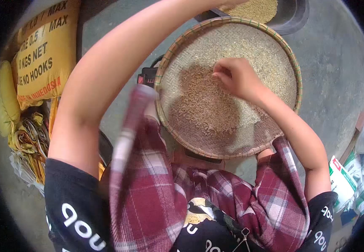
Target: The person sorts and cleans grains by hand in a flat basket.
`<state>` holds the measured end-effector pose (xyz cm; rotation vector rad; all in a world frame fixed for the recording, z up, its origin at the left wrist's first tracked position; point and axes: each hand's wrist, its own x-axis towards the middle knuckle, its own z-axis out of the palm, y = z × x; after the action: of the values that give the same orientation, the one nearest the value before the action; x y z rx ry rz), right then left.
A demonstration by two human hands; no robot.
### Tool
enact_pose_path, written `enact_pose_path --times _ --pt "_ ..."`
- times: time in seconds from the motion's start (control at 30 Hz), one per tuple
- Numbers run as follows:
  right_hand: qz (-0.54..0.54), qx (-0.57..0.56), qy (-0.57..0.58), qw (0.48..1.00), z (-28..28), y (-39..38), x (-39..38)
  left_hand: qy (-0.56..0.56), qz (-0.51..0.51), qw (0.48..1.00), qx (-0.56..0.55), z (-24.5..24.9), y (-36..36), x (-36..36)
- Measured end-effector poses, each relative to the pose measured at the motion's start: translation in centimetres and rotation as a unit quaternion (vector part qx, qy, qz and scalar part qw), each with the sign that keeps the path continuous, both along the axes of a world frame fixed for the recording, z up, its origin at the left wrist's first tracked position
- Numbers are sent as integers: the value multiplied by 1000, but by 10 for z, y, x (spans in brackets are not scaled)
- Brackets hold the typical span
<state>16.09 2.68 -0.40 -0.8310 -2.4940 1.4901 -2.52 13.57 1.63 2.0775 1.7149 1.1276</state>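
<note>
A round woven bamboo tray (165,105) rests in front of my knees, with unhusked rice grains (207,105) spread over its bottom. My right hand (238,77) hangs above the tray's middle, thumb and fingertips pinched together; whatever they hold is too small or hidden to make out. Stretched forward across the top of the view, my left arm ends at my left hand (231,2), mostly cut off by the frame edge. That hand is beside a dark basin (297,17) holding a heap of rice grain (259,10). Its fingers cannot be made out.
A yellow printed sack (47,54) stands at the left, above folded sacks (28,136). Plastic packets (344,180) lie at the right. A black object with red lettering (147,79) shows by the tray's left rim. Grey floor (333,71) surrounds the tray.
</note>
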Motion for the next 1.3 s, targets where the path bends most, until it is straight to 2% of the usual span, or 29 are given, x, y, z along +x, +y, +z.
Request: enact_pose_path --times 0.07,0.13,0.2,0.37,0.43,0.5,0.53,0.73,1.03,1.3 --pt "-27 2 -4 1000 -2 3 4 11 -64 997 34 2 -32 -3" --pt "-55 9 -4 998 1 10 6 114 -74 989 56 9 -80 -1" --pt "-69 -11 -51 996 11 21 8 104 -113 982 -114 5 -125 -8" --pt "-159 97 13 982 22 71 11 51 -92 952 -287 -3 -190 -13" --pt "-240 130 40 961 28 102 4 39 -88 951 -294 -8 -196 -10" --pt "-276 147 63 948 26 140 -1 28 -82 950 -301 -10 -198 -9" --pt "-300 194 92 929 23 145 -3 30 -80 950 -299 -10 -198 -10" --pt "-264 299 58 915 12 136 9 17 -90 965 -246 -21 -206 -15" --pt "-285 203 25 937 -18 123 28 43 -89 961 -258 -21 -205 -12" --pt "-330 202 65 920 3 115 33 -4 -68 961 -267 -5 -193 -12"
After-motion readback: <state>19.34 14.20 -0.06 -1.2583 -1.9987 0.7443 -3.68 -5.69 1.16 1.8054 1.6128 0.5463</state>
